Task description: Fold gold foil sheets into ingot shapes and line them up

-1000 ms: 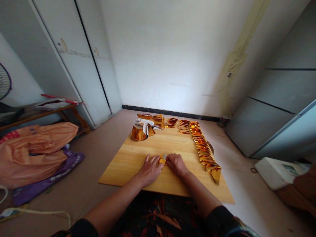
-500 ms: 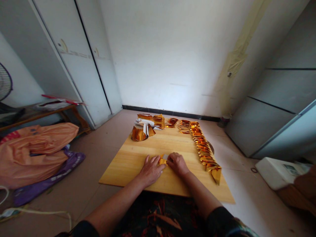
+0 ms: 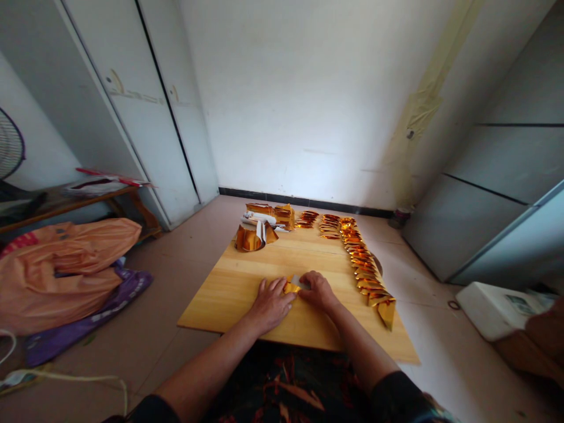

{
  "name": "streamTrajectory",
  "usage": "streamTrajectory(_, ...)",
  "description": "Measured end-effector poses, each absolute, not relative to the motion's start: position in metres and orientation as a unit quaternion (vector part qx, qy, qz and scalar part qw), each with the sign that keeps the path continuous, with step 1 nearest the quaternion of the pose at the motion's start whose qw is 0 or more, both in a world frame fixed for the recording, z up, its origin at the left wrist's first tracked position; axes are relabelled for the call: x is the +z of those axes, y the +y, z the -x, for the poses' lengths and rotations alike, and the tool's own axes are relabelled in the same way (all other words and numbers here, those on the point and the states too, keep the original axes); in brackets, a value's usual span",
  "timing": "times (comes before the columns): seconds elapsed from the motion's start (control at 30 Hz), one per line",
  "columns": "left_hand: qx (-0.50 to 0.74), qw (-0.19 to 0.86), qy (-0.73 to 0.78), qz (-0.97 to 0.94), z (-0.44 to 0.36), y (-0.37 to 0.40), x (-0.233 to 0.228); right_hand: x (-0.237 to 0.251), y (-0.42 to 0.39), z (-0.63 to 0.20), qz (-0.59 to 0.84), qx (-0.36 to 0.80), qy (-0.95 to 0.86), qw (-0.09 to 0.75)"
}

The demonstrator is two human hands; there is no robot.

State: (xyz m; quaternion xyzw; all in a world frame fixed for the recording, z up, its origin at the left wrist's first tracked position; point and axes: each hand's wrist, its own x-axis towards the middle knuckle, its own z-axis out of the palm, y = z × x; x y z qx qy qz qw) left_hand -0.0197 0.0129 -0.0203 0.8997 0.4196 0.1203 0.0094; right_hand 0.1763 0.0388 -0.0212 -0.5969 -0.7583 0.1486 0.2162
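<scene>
Under my left hand (image 3: 269, 303) and right hand (image 3: 318, 290), most of the gold foil piece (image 3: 291, 287) is covered; I see only a small gold and grey sliver between the fingers, its folds too small to tell. My elbows are cut off by the bottom edge. The fan (image 3: 9, 147) is cut by the left edge. The white box (image 3: 497, 306) at right is partly hidden.
</scene>
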Motion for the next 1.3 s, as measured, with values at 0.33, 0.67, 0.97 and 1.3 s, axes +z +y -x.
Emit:
streamTrajectory(0.33,0.152,0.075,0.454,-0.875,0.017,0.026,-0.017,-0.018,0.034,-0.185,0.537,0.159,-0.8,0.217)
streamTrajectory(0.67,0.154,0.183,0.452,-0.859,0.03,0.054,-0.016,-0.014,-0.002,-0.139,0.492,0.121,-0.847,0.163)
streamTrajectory(0.97,0.098,0.216,0.41,-0.881,0.043,0.063,-0.012,-0.027,0.012,-0.165,0.416,0.149,-0.856,0.268)
streamTrajectory(1.3,0.056,0.216,0.394,-0.892,0.047,0.069,-0.015,-0.026,0.018,-0.151,0.423,0.1,-0.863,0.259)
